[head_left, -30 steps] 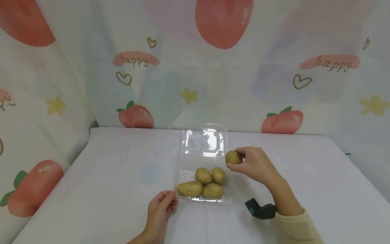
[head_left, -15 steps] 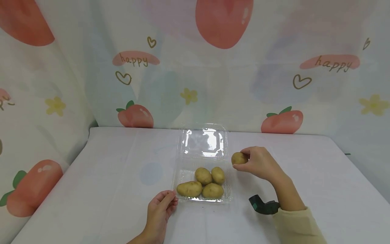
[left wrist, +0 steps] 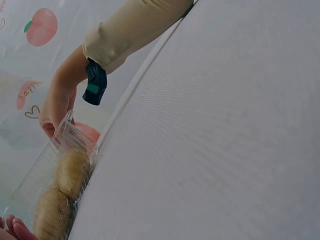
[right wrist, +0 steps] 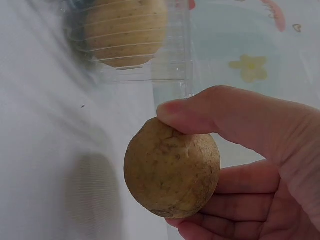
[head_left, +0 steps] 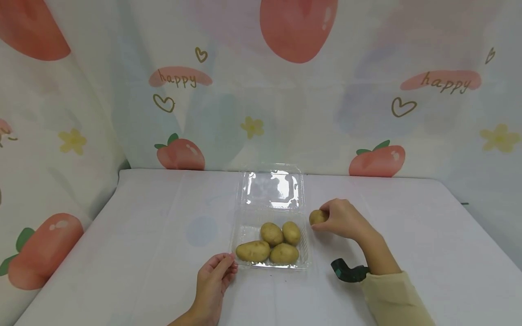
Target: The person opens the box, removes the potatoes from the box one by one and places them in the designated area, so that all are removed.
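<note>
A clear plastic clamshell box [head_left: 248, 231] sits on the white tabletop with its lid [head_left: 271, 190] raised at the back. Several potatoes lie inside, among them a long potato [head_left: 253, 251] at the front left. My left hand [head_left: 213, 278] pinches the box's front left corner between thumb and fingers. To the right of the box, my right hand [head_left: 346, 221] holds a small round potato [right wrist: 172, 170] between thumb and fingers. A gap shows between that potato and its shadow on the table. In the left wrist view, two potatoes [left wrist: 72, 172] show through the box wall.
White cloth covers the table [head_left: 142, 253]. A printed fabric backdrop [head_left: 285, 108] rises directly behind it, and another side closes off the left. A dark device [head_left: 348, 271] is worn at the right wrist, beside the beige sleeve [head_left: 393, 294].
My right hand has carried the round potato a little to the right, away from the box, then slightly down towards the table. The left hand and the box have stayed in place.
</note>
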`<state>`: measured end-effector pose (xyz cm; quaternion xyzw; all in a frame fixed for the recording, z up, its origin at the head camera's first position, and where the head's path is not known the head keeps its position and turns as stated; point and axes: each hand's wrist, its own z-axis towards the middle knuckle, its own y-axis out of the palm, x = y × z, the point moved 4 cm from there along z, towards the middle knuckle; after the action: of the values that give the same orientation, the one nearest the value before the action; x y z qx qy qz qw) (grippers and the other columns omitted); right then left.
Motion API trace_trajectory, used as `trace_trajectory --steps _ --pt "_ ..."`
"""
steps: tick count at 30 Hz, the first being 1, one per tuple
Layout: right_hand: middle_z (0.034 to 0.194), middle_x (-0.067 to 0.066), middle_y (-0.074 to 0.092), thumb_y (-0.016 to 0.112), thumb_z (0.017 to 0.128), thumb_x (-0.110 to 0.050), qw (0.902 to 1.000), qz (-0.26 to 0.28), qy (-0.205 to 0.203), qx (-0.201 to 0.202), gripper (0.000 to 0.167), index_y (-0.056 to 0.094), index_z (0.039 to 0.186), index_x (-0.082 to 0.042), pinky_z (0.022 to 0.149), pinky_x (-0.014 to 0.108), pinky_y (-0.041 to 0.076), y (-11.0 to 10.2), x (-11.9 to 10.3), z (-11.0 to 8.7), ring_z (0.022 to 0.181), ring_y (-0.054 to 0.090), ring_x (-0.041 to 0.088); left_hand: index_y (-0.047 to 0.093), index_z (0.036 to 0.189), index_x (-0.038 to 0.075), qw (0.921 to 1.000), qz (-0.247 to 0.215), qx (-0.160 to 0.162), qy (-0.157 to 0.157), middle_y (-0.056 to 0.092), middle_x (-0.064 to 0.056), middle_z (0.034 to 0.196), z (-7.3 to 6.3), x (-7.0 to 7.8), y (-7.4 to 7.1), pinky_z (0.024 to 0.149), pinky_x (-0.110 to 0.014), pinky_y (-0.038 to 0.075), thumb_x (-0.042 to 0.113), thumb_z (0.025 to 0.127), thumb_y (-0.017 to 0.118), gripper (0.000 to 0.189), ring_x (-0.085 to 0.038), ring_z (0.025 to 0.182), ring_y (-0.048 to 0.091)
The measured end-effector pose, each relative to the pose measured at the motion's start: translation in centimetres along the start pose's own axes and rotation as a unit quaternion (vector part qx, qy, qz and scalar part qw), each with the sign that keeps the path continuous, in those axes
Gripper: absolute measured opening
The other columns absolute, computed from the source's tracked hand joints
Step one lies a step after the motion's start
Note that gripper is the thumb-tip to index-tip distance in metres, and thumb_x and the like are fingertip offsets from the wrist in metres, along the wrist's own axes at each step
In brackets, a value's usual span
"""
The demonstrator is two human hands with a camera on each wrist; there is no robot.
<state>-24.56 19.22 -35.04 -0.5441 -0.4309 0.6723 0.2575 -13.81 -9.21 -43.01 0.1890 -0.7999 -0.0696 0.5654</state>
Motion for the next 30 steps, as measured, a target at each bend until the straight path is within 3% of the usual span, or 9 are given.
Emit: trace_trajectory --steps 14,30 --pt "0.059 -0.001 0.048 0.076 0.067 -0.019 0.9999 -0.011 0.003 -0.01 0.022 0.061 0.069 -0.004 0.051 0.028 0.036 0.96 0.73 0.42 0.054 0.043 0.013 0.055 0.094 0.002 1.0 -0.008 -0.001 0.002 0.058 -0.004 0.082 0.03 0.06 0.08 0.069 -0.022 0.048 0.015 0.09 0.059 0.015 -0.012 0.074 0.055" --pt "0.065 0.001 0.052 0.078 0.067 -0.021 0.9989 -0.015 0.026 -0.035 0.029 0.063 0.08 0.001 0.054 0.029 0.039 0.93 0.34 -0.09 0.058 0.046 0.015 0.055 0.095 0.002 1.0 0.001 0.001 0.002 0.058 -0.004 0.082 -0.05 0.02 0.0 0.068 -0.021 0.048 0.017 0.09 0.059 0.017 -0.012 0.074 0.055"
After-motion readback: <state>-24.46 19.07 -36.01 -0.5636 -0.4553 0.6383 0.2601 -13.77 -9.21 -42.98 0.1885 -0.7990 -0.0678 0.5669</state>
